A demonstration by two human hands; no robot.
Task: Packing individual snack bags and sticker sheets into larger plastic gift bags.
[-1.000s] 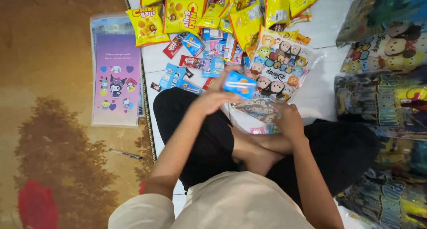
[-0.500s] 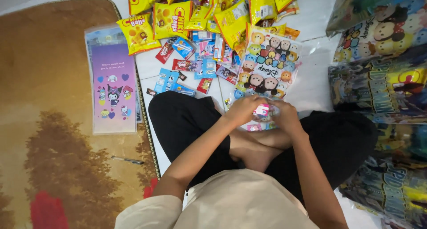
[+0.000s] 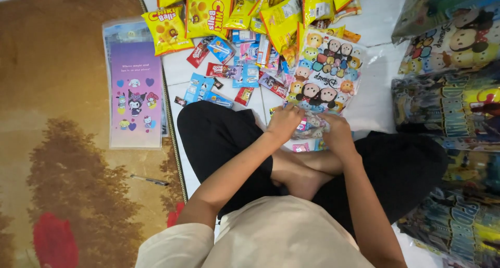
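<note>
I see both hands down at the near end of the clear cartoon-printed goodie bag (image 3: 325,73), which lies on the white floor in front of crossed legs. The left hand (image 3: 284,123) no longer holds the small blue packet up in the air as it did a second ago; it now pinches the bag's mouth. The right hand (image 3: 337,132) curls its fingers on the same edge. The yellow snack packs (image 3: 208,13) beyond lie untouched.

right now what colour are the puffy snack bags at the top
Yellow snack bags, with red lettering; the head view shows them clearly.
</note>
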